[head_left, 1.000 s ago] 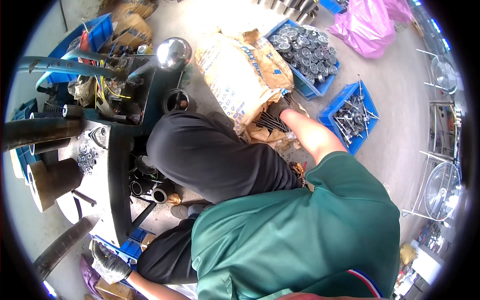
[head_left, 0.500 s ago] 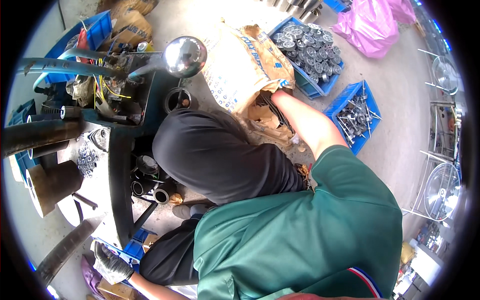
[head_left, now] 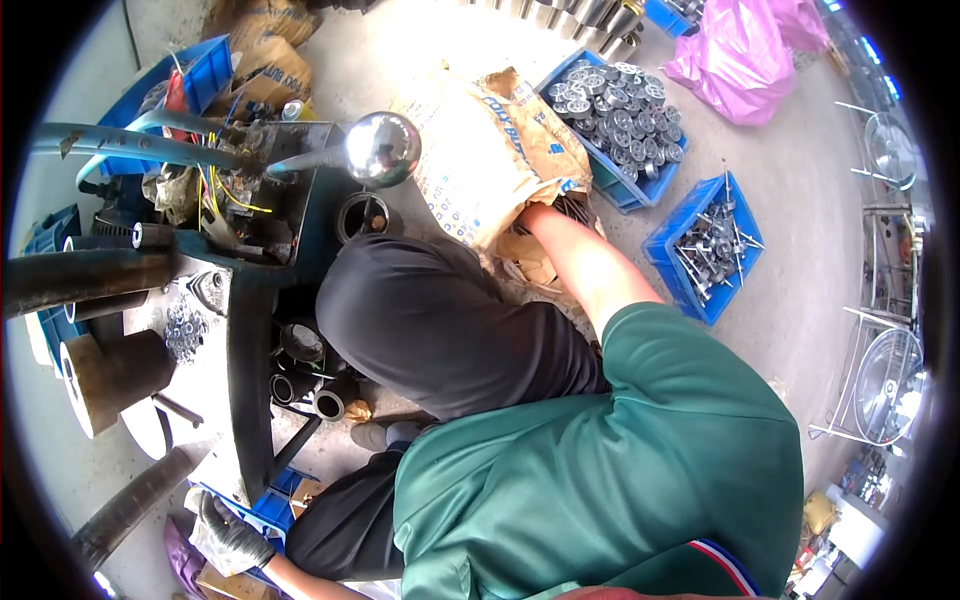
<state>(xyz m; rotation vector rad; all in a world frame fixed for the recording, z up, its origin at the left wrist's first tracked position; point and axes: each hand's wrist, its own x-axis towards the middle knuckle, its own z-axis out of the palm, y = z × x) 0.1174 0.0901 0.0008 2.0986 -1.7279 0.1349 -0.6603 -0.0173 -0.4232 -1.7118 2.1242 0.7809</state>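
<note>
My right forearm reaches into the mouth of a crumpled brown paper sack on the floor. The sack hides my right hand, so neither its fingers nor anything in them can be seen. Dark thin pieces show at the opening beside my wrist. Down at the lower left, my left hand wears a grey and white work glove. Its fingers look loosely stretched out near the corner of a metal machine table. Small clear or metal rings lie in a cluster on that table.
A blue bin of round metal parts stands behind the sack. Another blue bin holds rods and fittings. A lever with a shiny ball knob juts out near my knee. Pink bags lie at far right, and a fan stands rightward.
My right hand has gone deeper into the sack, its wrist now further left and hidden. The whole view has shifted slightly; my left hand stays by the table corner.
</note>
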